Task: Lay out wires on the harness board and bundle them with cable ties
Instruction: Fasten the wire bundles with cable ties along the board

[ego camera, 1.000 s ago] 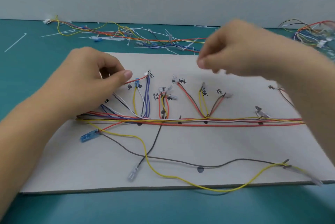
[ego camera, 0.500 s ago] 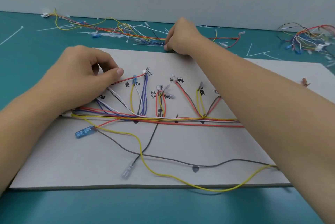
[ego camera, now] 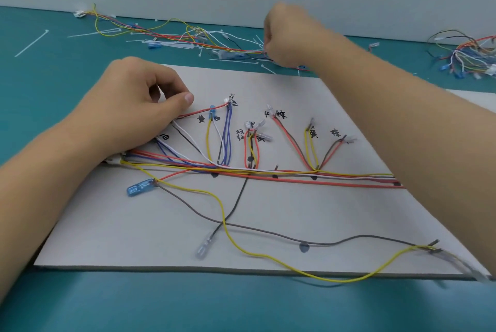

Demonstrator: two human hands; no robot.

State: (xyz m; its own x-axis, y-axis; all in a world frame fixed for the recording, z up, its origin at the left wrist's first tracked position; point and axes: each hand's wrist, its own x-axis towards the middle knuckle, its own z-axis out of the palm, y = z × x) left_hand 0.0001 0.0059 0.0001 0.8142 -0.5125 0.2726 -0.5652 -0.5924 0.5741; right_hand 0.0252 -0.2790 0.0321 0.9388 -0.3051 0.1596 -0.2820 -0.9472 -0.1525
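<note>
The pale harness board [ego camera: 295, 210] lies on a teal table. A bundle of red, yellow, white and blue wires [ego camera: 295, 174] runs across its middle, with branches rising to handwritten labels. My left hand [ego camera: 134, 106] rests on the board's upper left, thumb and fingers pinching a red wire [ego camera: 204, 111]. My right hand [ego camera: 287, 36] reaches past the board's far edge, fingers curled, pinching a white cable tie in the pile of ties and wires [ego camera: 171, 45]. My right forearm hides the bundle's right end.
A loose yellow wire [ego camera: 222, 213] and a grey wire [ego camera: 268, 232] trail over the board's near half, past a blue terminal [ego camera: 138, 188]. Another tangle of wires [ego camera: 467, 57] sits at the far right. A single white tie [ego camera: 32, 42] lies far left.
My right hand has moved from above the board's middle to the pile behind the board and closed on a tie. My left hand has kept its pinch on the red wire.
</note>
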